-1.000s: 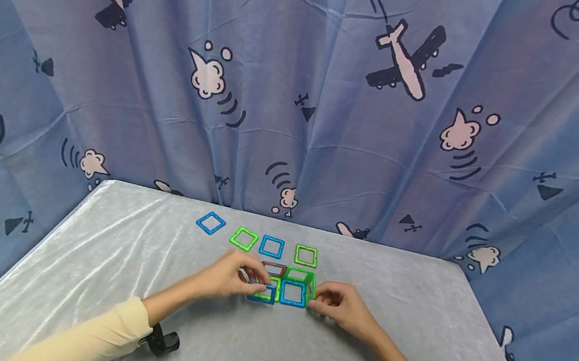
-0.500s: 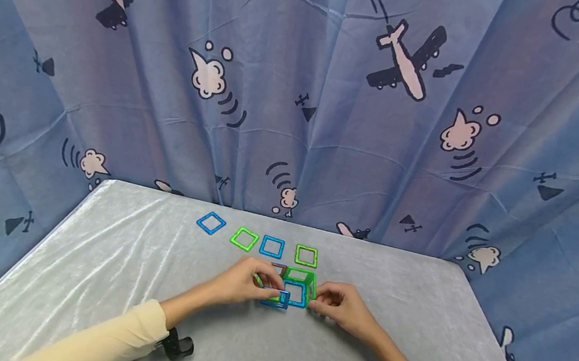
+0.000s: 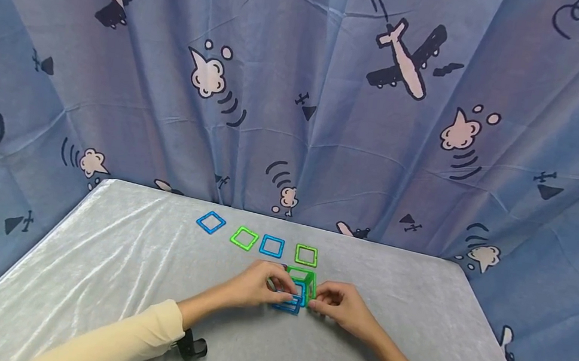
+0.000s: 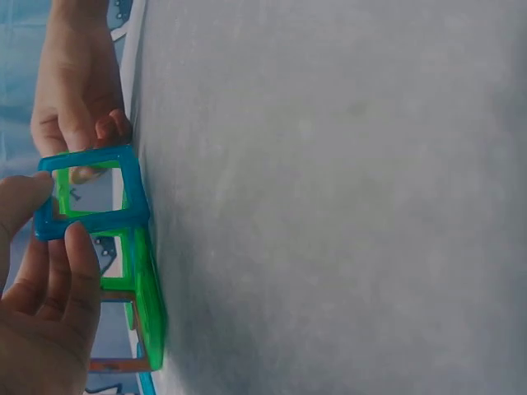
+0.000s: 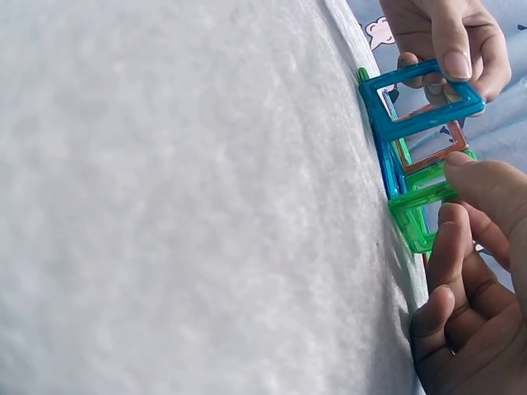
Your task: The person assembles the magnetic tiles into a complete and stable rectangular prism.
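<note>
My left hand [image 3: 260, 286] pinches a blue square magnetic tile [image 4: 134, 189] by one edge, between thumb and fingers. That tile hangs in front of a small structure of joined square tiles. At the structure's right end my right hand [image 3: 341, 308] pinches an upright green tile [image 5: 422, 197] with thumb and fingertips. A reddish-brown tile [image 4: 118, 364] is part of the structure, as is another blue tile [image 5: 387, 169] low on its front. My left hand hides much of the structure's left part in the head view.
Behind the structure lie loose square tiles: a blue one [image 3: 219, 217], a green one [image 3: 250, 231], a second blue one [image 3: 270, 256] and a second green one [image 3: 305, 264]. A grey cloth [image 3: 391, 277] covers the table. A patterned blue curtain [image 3: 276, 112] hangs behind.
My left hand has moved to the right with the blue tile, from the structure's left part to in front of its right part. My right hand stays in place.
</note>
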### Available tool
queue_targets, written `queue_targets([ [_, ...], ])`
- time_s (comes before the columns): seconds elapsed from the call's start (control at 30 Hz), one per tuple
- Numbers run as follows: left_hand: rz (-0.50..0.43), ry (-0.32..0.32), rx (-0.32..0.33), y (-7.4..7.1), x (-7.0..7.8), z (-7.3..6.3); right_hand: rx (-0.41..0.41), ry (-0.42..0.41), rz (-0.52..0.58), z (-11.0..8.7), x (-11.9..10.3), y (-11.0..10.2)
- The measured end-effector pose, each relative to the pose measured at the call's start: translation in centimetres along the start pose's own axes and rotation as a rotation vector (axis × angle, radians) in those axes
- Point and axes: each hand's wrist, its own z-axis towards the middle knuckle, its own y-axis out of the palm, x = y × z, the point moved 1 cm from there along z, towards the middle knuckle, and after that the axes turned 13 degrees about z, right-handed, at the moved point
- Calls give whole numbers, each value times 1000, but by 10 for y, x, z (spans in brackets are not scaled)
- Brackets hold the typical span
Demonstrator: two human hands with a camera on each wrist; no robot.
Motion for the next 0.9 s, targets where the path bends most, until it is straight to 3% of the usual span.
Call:
queue_targets([
  [0.4,25,15,-9,7,4,8,3,11,-12,0,0,-1],
  [0.9,39,-16,-7,10,4,13,-13,-20,-6,0,0,-1],
])
